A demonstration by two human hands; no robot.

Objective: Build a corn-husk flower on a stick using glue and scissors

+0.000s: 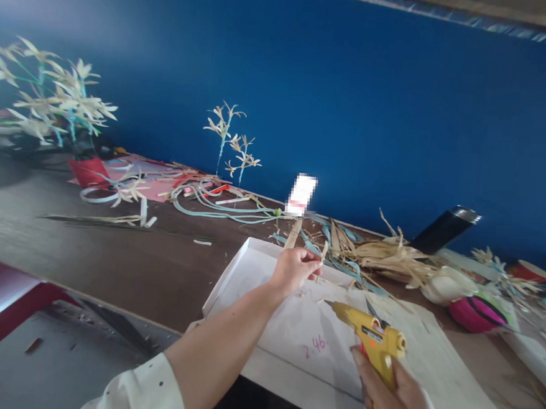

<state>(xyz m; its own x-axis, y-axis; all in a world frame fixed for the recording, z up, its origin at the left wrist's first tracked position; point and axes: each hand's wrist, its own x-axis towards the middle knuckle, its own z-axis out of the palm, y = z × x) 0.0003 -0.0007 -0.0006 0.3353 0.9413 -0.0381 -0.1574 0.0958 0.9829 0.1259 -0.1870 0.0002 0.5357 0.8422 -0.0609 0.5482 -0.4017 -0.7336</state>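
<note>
Nearest, the right hand (395,390) is wrapped around the handle of a yellow glue gun (371,331), whose nozzle points up and left, over a white box (225,276). Farther in, the left hand (295,271) has thumb and fingers pinched on a pale strip (324,252), which sticks up past the fingertips, apart from the nozzle. Beyond lie dried husks (386,256), then a blue wall (354,110).
</note>
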